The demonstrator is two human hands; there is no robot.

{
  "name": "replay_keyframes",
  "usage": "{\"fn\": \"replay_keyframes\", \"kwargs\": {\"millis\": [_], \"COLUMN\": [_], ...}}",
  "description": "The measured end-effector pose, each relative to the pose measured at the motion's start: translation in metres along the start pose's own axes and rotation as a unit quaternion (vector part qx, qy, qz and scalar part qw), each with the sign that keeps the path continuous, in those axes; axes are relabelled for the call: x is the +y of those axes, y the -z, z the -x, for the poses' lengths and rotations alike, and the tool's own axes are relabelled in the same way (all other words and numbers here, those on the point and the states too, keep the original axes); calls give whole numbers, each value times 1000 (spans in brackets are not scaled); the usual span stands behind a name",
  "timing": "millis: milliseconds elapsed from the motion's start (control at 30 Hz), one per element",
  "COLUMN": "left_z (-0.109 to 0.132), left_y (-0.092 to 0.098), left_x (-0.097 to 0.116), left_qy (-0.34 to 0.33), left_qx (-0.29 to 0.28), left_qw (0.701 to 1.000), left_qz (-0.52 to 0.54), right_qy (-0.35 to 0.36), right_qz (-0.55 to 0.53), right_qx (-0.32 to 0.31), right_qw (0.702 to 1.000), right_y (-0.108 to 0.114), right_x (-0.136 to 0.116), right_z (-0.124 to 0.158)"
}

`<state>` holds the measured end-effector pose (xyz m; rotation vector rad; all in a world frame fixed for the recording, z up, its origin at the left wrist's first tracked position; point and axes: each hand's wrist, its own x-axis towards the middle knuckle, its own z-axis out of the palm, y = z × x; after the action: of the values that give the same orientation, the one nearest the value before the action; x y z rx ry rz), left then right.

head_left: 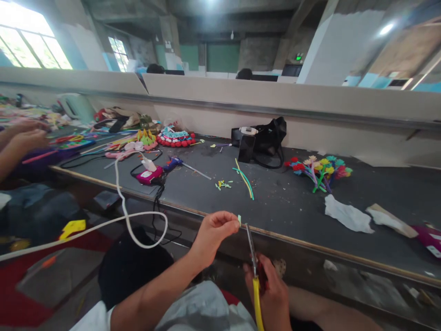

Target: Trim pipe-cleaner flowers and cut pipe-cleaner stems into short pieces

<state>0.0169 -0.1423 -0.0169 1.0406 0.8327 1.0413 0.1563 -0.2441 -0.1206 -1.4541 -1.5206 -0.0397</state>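
My left hand (pixel 213 234) is closed in a pinch on a short pale green pipe-cleaner piece (pixel 239 219), held up at the near edge of the dark table (pixel 275 202). My right hand (pixel 270 289) grips yellow-handled scissors (pixel 254 271), blades pointing up and almost touching the green piece. Both hands hover over my lap, in front of the table edge.
On the table lie a glue gun (pixel 175 162), a pink device with cables (pixel 149 174), green and yellow stems (pixel 245 179), a pipe-cleaner flower bunch (pixel 319 169), a black bag (pixel 263 140), white tissue (pixel 347 215) and a beaded ring (pixel 175 138). Another person's hands (pixel 24 133) work at far left.
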Motion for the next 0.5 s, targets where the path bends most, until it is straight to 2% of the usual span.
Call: {"fn": "replay_keyframes", "kwargs": {"millis": [200,500], "left_z": [16,18], "left_y": [-8,-12], "left_x": [2,1], "left_qy": [14,14], "left_qx": [-13,2], "left_qw": [1000,1000], "left_qz": [2,9], "right_qy": [27,45], "right_qz": [25,50], "right_qx": [19,24], "right_qw": [999,997], "right_y": [9,6], "right_x": [-10,-4], "right_z": [-8,3]}}
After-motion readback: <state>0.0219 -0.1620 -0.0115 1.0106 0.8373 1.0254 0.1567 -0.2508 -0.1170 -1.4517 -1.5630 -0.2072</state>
